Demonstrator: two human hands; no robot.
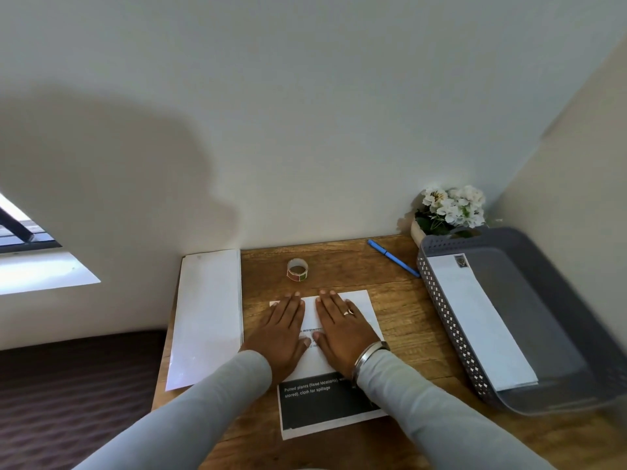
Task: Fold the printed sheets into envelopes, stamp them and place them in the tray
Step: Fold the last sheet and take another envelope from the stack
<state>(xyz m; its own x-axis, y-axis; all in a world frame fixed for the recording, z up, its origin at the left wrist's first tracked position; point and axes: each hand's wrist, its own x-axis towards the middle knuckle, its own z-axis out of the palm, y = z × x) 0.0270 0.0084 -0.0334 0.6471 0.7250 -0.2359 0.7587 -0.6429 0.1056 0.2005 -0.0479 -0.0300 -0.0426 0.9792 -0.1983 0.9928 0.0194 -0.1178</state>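
A printed sheet [361,305] lies in the middle of the wooden desk, its far part folded over toward me; a black printed band shows at its near end. My left hand [280,329] and my right hand [342,329] rest flat on the folded part, side by side, fingers pointing away from me. A small roll of stamps [297,270] stands just beyond the sheet. A stack of white envelopes [207,317] lies at the desk's left edge. At the right, the grey perforated tray [448,320] holds one stamped white envelope [475,313].
A blue pen [393,258] lies slanted at the back of the desk, near the tray's far corner. A pot of white flowers [448,212] stands in the back right corner against the wall. A wall rises close behind the wooden desk [407,320], and another on the right.
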